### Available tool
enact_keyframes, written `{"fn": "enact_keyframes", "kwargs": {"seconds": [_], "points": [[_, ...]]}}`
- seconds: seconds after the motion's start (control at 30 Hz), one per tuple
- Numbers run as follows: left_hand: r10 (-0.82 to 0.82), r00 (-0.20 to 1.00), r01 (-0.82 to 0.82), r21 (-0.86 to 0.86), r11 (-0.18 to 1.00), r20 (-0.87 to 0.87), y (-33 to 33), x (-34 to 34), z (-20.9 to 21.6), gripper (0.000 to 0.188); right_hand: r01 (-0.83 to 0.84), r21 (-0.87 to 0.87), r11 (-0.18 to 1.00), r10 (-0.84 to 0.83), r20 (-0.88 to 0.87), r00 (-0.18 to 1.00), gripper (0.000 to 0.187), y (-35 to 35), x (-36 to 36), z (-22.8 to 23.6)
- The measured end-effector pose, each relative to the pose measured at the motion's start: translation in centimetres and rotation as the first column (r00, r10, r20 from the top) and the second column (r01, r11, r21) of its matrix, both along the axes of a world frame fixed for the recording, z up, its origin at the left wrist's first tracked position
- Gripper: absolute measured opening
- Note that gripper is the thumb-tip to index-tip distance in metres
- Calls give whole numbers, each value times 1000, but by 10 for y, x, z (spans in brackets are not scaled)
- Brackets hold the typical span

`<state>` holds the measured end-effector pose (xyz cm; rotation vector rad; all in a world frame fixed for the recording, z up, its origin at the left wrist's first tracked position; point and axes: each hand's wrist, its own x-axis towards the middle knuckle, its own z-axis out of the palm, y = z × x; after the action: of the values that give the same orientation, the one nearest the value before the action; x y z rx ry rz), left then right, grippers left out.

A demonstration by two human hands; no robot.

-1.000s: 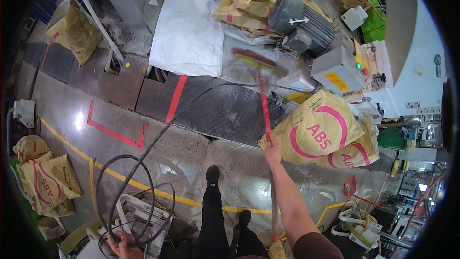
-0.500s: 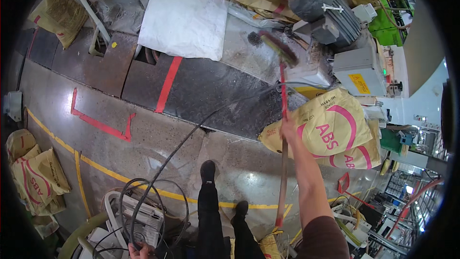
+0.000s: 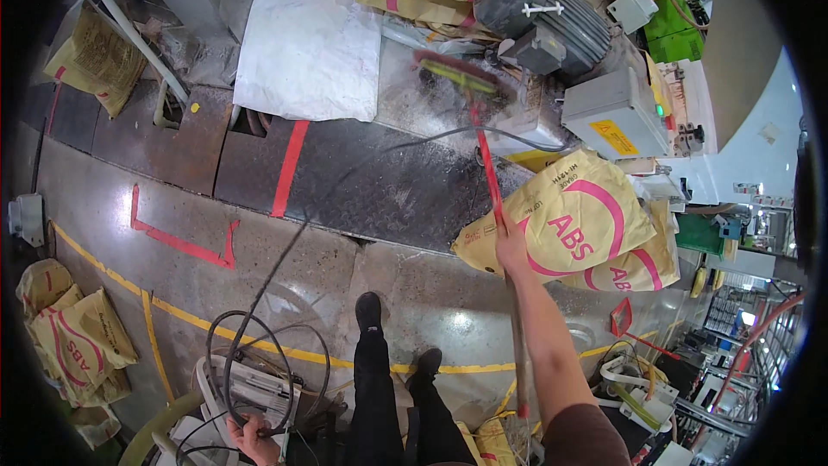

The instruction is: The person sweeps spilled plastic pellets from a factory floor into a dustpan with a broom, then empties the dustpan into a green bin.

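My right hand [image 3: 511,246] is wrapped round the red-and-wooden handle of a long broom [image 3: 488,164]. The broom's yellow-green head with dark bristles [image 3: 457,75] rests at the dusty floor beside a grey motor [image 3: 539,13] and is smeared by motion. At the lower left, my left hand [image 3: 256,438] is closed on a looped black cable [image 3: 274,276]. From there the cable runs up across the floor toward the machine, its middle part blurred. A yellow paper sack with pink print [image 3: 578,224] lies right of the broom handle, close to my right hand.
A white sheet [image 3: 309,43] lies at the back, next to dark floor plates [image 3: 371,177] with an opening at their edge. Stacked sacks [image 3: 78,341] stand at the left. A grey box [image 3: 604,112] adjoins the motor. A red dustpan [image 3: 621,318] lies at the right.
The broom head has swept left and slightly up, and its handle now tilts more to the left. My left hand has risen a little with the cable, which has swung.
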<state>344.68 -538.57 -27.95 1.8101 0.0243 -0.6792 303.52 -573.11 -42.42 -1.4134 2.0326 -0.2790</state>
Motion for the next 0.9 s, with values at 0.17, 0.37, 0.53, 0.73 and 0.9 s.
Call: {"fn": "enact_keyframes", "kwargs": {"seconds": [0.17,0.37,0.53,0.73,0.9], "points": [[-118,987,112,51,992,112,-1,-10,-2,10,46,150,988,-57,71,996,41,-31,23,-60],[-121,992,123,47,991,-36,-11,-22,-8,12,-177,216,960,184,-13,983,51,92,-10,-11],[-43,998,46,63,997,-56,-17,-26,-9,9,-147,257,955,144,29,989,52,160,-21,54],[-5,999,5,-19,1000,-31,-25,-13,11,10,46,258,965,-92,168,981,43,173,-36,100],[7,1000,-7,-29,1000,-17,-41,-13,18,10,-64,203,977,59,27,998,47,96,-21,37]]}}
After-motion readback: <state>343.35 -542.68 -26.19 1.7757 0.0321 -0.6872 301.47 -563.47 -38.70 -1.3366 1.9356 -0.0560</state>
